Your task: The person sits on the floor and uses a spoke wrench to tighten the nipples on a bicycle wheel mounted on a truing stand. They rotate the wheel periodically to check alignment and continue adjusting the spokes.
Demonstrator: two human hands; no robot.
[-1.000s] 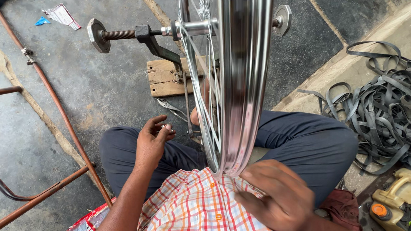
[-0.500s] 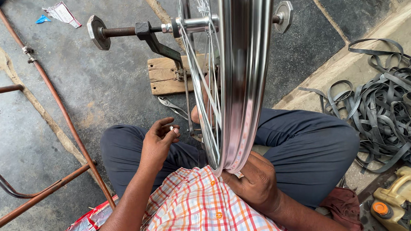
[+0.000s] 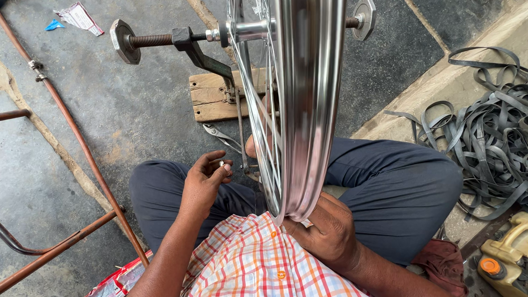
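A seated person's left hand (image 3: pixel 203 184) is pinching a small silvery nipple (image 3: pixel 222 164) between thumb and fingertips, fingers drawn narrow around it, just at 9 o'clock of the lower spokes (image 3: pixel 258 136). The right hand (image 3: pixel 325 232) is curling under the bottom of the bright steel wheel rim (image 3: pixel 306 103), gripping it where it is meeting the checked orange shirt (image 3: pixel 254 271). The rim is standing upright on edge, filling the centre of the view, its threaded axle (image 3: pixel 156 40) lying crosswise at 12 o'clock in a dark metal stand (image 3: pixel 206 56) with a large nut (image 3: pixel 122 41) at the left end and another nut (image 3: pixel 362 18) at the right. The stand is resting on a wooden block (image 3: pixel 213 97) on the stone floor (image 3: pixel 101 113). A pair of pliers (image 3: pixel 220 136) is lying on the floor just beyond the left knee. The person is sitting cross-legged in dark trousers (image 3: pixel 403 188). At 3 o'clock, a tangle of grey rubber strips (image 3: pixel 498 133) is spreading over the pale kerb. At 4 o'clock, a yellowish plastic can (image 3: pixel 515 257) with an orange cap is standing beside a reddish rag (image 3: pixel 444 272). At 9 o'clock, rusty metal tubing (image 3: pixel 71 136) is running across the floor, with scraps of wrapper (image 3: pixel 78 16) at 11 o'clock.
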